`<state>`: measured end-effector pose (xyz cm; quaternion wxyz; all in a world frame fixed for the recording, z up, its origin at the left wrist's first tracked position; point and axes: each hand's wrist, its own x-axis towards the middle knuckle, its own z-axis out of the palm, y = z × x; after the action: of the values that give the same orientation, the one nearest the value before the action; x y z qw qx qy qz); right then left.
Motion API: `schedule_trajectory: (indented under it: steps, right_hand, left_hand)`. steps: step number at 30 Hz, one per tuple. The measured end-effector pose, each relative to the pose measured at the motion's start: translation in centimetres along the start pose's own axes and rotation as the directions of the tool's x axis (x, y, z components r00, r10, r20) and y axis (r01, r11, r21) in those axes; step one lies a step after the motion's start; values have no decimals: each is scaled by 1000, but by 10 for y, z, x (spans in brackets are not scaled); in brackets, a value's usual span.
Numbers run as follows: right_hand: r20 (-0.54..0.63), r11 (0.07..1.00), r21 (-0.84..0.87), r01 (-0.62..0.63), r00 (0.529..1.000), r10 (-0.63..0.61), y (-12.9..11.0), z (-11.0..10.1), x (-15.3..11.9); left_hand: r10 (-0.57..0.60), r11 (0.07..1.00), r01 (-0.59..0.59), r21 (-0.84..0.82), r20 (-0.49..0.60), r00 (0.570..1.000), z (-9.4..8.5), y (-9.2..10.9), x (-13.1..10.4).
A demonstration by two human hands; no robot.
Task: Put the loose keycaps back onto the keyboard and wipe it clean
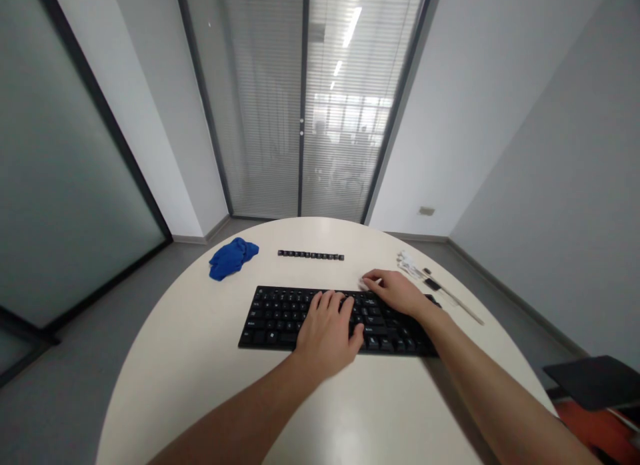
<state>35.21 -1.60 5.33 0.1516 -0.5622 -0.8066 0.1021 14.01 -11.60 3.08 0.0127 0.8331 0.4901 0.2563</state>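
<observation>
A black keyboard (280, 316) lies on the round table, with its right part mostly behind my right arm. My left hand (327, 335) rests on its middle keys, fingers spread. At the keyboard's far edge, right of the middle, my right hand (395, 290) has thumb and fingertips drawn together. Something small and pale shows at those fingertips, too small to name. Behind the keyboard, several loose black keycaps (311, 255) stand in a straight row.
A crumpled blue cloth (233, 257) lies at the table's (200, 358) far left. To the right are small white pieces (409, 263), a long thin stick (465, 307) and a small black rectangular piece (432, 284). A dark and red chair (595, 385) stands at the lower right.
</observation>
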Motion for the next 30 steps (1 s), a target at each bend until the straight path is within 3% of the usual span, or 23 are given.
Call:
schedule_trajectory:
  steps: [8,14,23,30]
  right_hand:
    - [72,991,-127,-38,996,48,1,10,70]
    - [24,972,-228,-56,998,63,-10,29,85]
    - [8,978,-206,-33,999,36,-12,22,63]
    - [-43,1000,24,-1,999,2,-4,0,9]
  left_hand:
    - [-39,999,40,21,-20,999,6,-2,-2]
    - [-45,999,45,25,-2,999,5,-1,-2]
    - [-50,998,49,32,10,999,4,1,-2]
    - [-39,999,39,36,2,999,3,2,-1]
